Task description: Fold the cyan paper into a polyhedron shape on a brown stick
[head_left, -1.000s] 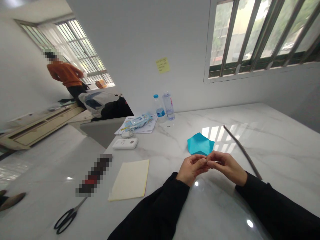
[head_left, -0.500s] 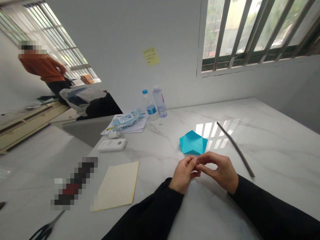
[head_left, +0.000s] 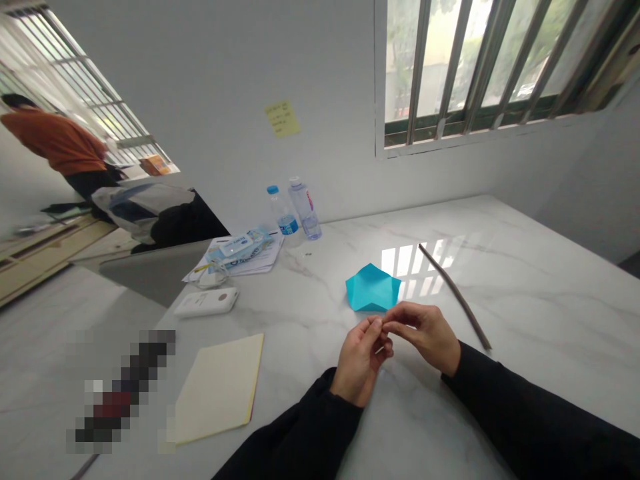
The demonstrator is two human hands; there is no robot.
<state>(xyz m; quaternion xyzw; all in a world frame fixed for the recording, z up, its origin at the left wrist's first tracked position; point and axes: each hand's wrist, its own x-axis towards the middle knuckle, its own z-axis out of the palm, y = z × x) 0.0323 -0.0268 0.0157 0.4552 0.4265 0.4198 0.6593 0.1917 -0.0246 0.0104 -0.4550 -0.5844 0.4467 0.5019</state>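
Observation:
My left hand (head_left: 361, 352) and my right hand (head_left: 425, 333) meet at the fingertips above the table, just on the near side of a folded blue paper (head_left: 373, 288). Fingers of both hands are pinched together at one spot. Whatever sits between them is too small or too covered to make out. The blue paper lies by itself on the marble-patterned table, its edges bent up into several corners. To the right of my right hand lies a thin brown stick (head_left: 455, 293).
A pale yellow paper pad (head_left: 220, 390) lies left of my arms. Further back are a white device (head_left: 206, 303), a wipes pack (head_left: 240, 248) on papers, and two plastic bottles (head_left: 286, 217). A person in orange (head_left: 60, 143) stands far left.
The view has turned slightly to the right, so everything sits further left. My right fingers have closed in more tightly against my left fingertips. The blue paper and stick stay put.

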